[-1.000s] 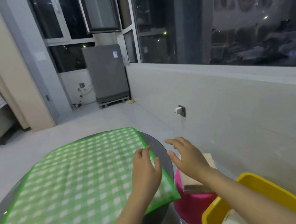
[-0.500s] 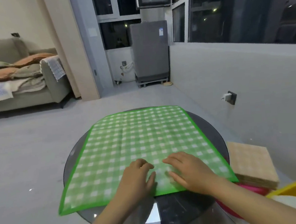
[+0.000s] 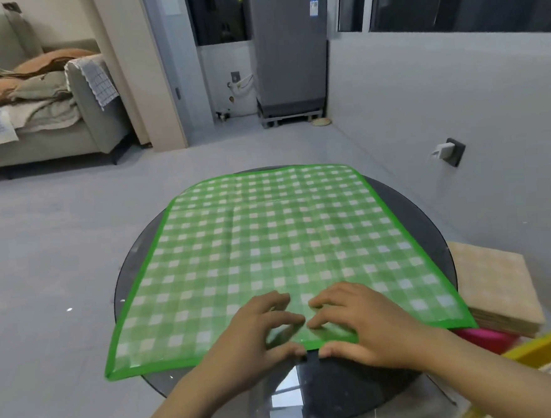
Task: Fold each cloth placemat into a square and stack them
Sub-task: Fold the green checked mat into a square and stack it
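Observation:
A green and white checked placemat (image 3: 270, 242) with a green border lies flat and unfolded on a round dark glass table (image 3: 313, 398). It covers most of the top and hangs a little over the left and right rims. Both hands sit side by side at the middle of its near edge. My left hand (image 3: 257, 337) has curled fingers on top of the cloth and its thumb at the border. My right hand (image 3: 351, 327) mirrors it, so each pinches the near edge. A stack of tan folded placemats (image 3: 498, 288) lies to the right of the table.
The tan stack rests on a pink stool (image 3: 485, 337), with a yellow bin (image 3: 544, 343) at the lower right. A grey wall with a socket (image 3: 452, 150) runs along the right. A sofa (image 3: 50, 126) stands far left and a grey appliance (image 3: 289, 51) at the back.
The view swung left and centred on the table. Both hands moved from the placemat's right corner to the middle of its near edge, and their fingers have curled onto the cloth.

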The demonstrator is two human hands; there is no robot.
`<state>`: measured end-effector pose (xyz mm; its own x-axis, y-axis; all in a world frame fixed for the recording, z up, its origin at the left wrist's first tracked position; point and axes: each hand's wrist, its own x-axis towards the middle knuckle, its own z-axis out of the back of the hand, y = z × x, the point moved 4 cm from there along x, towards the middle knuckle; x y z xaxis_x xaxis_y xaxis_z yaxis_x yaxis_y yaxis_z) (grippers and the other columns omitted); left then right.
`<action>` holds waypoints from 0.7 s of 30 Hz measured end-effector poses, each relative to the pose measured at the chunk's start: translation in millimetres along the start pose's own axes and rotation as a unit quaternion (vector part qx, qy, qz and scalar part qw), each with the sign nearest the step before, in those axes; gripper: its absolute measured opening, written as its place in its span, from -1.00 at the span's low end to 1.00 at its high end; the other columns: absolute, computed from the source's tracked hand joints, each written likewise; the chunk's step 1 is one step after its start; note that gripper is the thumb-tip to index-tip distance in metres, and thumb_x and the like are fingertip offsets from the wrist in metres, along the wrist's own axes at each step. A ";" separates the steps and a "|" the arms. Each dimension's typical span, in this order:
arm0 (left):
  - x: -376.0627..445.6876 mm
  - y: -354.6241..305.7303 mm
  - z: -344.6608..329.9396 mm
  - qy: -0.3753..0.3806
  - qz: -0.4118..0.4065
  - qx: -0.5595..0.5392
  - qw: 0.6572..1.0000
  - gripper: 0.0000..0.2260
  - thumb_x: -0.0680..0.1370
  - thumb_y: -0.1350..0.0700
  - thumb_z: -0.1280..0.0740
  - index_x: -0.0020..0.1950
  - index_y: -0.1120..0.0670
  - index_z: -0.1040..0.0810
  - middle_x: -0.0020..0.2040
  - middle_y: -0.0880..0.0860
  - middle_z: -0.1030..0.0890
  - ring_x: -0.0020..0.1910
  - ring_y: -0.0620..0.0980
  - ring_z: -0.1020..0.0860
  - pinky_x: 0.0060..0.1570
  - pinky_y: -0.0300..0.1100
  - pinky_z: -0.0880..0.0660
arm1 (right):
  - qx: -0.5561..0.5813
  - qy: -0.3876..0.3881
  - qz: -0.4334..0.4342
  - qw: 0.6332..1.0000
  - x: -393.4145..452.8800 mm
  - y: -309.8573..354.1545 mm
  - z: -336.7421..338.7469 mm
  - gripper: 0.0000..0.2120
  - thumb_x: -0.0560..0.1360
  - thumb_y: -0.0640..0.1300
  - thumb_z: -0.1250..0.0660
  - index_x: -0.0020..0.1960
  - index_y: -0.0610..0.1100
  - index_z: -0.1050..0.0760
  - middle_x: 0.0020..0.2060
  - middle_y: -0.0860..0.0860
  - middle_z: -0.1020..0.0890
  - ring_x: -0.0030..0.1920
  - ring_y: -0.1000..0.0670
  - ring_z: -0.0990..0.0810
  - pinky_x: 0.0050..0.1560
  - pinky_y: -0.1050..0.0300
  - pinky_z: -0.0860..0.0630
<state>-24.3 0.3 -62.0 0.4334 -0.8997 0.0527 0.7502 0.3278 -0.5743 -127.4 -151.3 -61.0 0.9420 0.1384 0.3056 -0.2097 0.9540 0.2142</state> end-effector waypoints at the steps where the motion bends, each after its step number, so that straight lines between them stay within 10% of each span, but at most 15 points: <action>1: -0.8 -1.1 0.1 0.003 -0.001 -0.005 1.000 -0.54 0.35 -0.29 -0.36 0.22 -0.22 -0.52 0.41 -0.21 -0.29 0.38 -0.32 -0.21 0.34 -0.41 -0.13 | 0.007 -0.009 0.004 1.000 0.2 1.5 0.9 -0.69 0.44 0.29 -0.23 0.01 0.12 -0.54 0.09 0.13 -0.59 0.11 0.11 -0.48 0.09 0.23 -0.42; 8: -2.3 -8.3 9.5 0.018 -0.006 0.024 1.000 -0.77 0.50 -0.08 -0.37 0.13 -0.12 -0.63 0.36 -0.20 -0.42 0.39 -0.32 -0.23 0.20 -0.55 -0.16 | 0.026 -0.012 -0.009 1.000 4.2 8.6 2.0 -0.78 0.49 0.10 -0.18 -0.16 0.02 -0.53 -0.16 0.13 -0.64 -0.10 0.10 -0.56 -0.13 0.17 -0.51; 13: -8.0 -14.4 24.3 -0.043 0.059 0.118 0.990 -0.80 0.56 -0.07 -0.26 0.00 -0.05 -0.64 0.06 -0.12 -0.63 0.05 -0.14 -0.55 0.02 -0.21 -0.45 | -0.034 -0.055 -0.062 0.996 8.8 10.7 7.8 -0.72 0.51 0.08 -0.09 -0.21 -0.03 -0.47 -0.48 0.07 -0.52 -0.46 0.05 -0.45 -0.46 0.21 -0.33; 17: -6.6 -27.0 39.0 -0.099 0.077 0.224 0.967 -0.76 0.61 -0.11 -0.13 0.07 -0.04 -0.51 -0.10 -0.01 -0.64 -0.06 0.01 -0.57 -0.23 -0.14 -0.35 | -0.132 -0.105 -0.111 0.979 13.9 21.1 26.7 -0.76 0.48 0.02 -0.16 -0.33 -0.02 -0.42 -0.67 0.08 -0.30 -0.65 0.09 -0.19 -0.52 0.39 0.15; 21: -3.5 -41.5 57.5 -0.153 0.061 0.234 0.958 -0.74 0.60 -0.12 -0.14 0.07 -0.02 -0.52 -0.13 0.01 -0.65 -0.08 0.04 -0.57 -0.28 -0.15 -0.27 | -0.164 -0.118 -0.137 0.970 23.1 25.9 51.1 -0.81 0.35 0.01 -0.37 -0.35 -0.01 -0.41 -0.67 0.06 -0.40 -0.69 0.08 -0.20 -0.55 0.33 0.16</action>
<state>-28.2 6.4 8.6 0.6052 -0.7430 0.2858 0.7949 0.5835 -0.1664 -124.4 -137.0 -1.0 0.8561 -0.1611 0.4911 0.1716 0.9849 0.0239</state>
